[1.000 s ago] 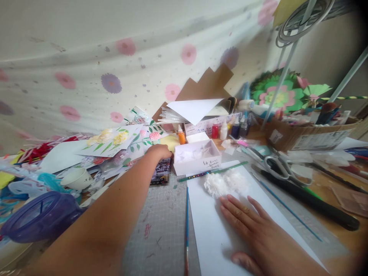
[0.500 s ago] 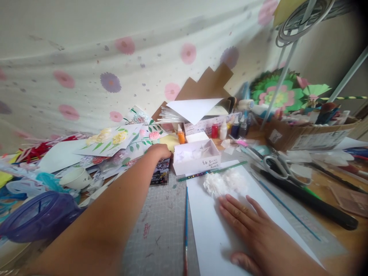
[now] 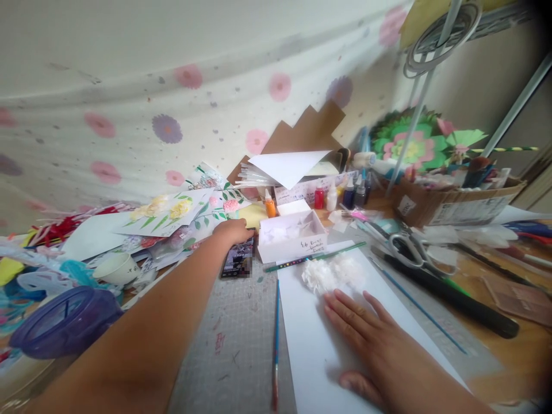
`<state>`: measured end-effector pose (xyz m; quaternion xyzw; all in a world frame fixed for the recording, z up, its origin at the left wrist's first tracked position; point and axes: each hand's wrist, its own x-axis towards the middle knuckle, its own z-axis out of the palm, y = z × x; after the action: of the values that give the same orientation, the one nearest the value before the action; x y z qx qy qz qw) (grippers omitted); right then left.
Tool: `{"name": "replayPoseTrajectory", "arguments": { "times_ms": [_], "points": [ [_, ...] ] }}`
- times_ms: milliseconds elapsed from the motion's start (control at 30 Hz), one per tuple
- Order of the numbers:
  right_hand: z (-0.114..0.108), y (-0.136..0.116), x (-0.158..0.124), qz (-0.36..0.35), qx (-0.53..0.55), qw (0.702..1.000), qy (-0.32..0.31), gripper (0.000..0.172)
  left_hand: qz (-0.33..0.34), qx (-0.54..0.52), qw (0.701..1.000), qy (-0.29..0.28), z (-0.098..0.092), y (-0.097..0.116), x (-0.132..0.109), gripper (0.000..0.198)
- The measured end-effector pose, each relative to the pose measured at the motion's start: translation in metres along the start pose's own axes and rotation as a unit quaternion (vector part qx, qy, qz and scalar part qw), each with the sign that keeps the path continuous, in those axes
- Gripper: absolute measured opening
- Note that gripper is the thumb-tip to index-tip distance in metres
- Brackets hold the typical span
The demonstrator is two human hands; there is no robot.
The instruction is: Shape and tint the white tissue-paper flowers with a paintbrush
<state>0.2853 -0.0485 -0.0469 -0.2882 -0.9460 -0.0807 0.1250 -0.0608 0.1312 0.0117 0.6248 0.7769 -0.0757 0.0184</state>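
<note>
My right hand [image 3: 366, 339] lies flat on a sheet of white paper [image 3: 310, 345], fingers stretched out and thumb apart. Its fingertips are close by two fluffy white flower-like clumps [image 3: 319, 275] near the sheet's top edge. My left hand [image 3: 233, 231] reaches far forward to the upper end of a phone [image 3: 238, 259] lying screen up on the grey cutting mat [image 3: 224, 345]. Most of its fingers are hidden, so its grip does not show. Beside the phone stands a small white box [image 3: 293, 241] with white pieces inside.
A blue paintbrush [image 3: 276, 339] lies left of the paper, and a dotted green pencil [image 3: 314, 257] crosses above it. Scissors [image 3: 407, 250] and a long black-handled tool [image 3: 457, 299] are at right. Paint bottles [image 3: 319, 198] stand behind; a purple bowl [image 3: 64, 322] is at left.
More of the phone shows now, as my left hand has shifted slightly toward its top. My right hand stays flat on the paper. The whole view has turned slightly.
</note>
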Motion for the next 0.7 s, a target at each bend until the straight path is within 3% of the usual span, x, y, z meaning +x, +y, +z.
{"name": "replayPoseTrajectory", "arguments": {
  "times_ms": [233, 433, 567, 633, 700],
  "points": [
    [-0.001, -0.001, -0.004, 0.036, 0.054, 0.996, -0.054, 0.071, 0.033, -0.088, 0.972, 0.216, -0.021, -0.016, -0.058, 0.021],
    [0.002, -0.002, -0.003, 0.047, 0.055, 0.996, -0.056, 0.071, -0.051, -0.160, 0.933, 0.318, -0.030, -0.073, -0.119, 0.026],
    [0.007, -0.002, -0.004, 0.038, 0.045, 0.997, -0.039, 0.071, -0.095, -0.172, 0.911, 0.362, -0.015, -0.108, -0.177, 0.032],
    [0.009, -0.002, -0.005, 0.036, 0.038, 0.998, -0.019, 0.072, -0.089, -0.131, 0.920, 0.359, -0.001, -0.111, -0.207, 0.029],
    [0.011, -0.002, -0.006, 0.031, 0.035, 0.999, -0.009, 0.072, -0.040, -0.093, 0.938, 0.331, 0.016, -0.104, -0.230, 0.027]
  ]
}}
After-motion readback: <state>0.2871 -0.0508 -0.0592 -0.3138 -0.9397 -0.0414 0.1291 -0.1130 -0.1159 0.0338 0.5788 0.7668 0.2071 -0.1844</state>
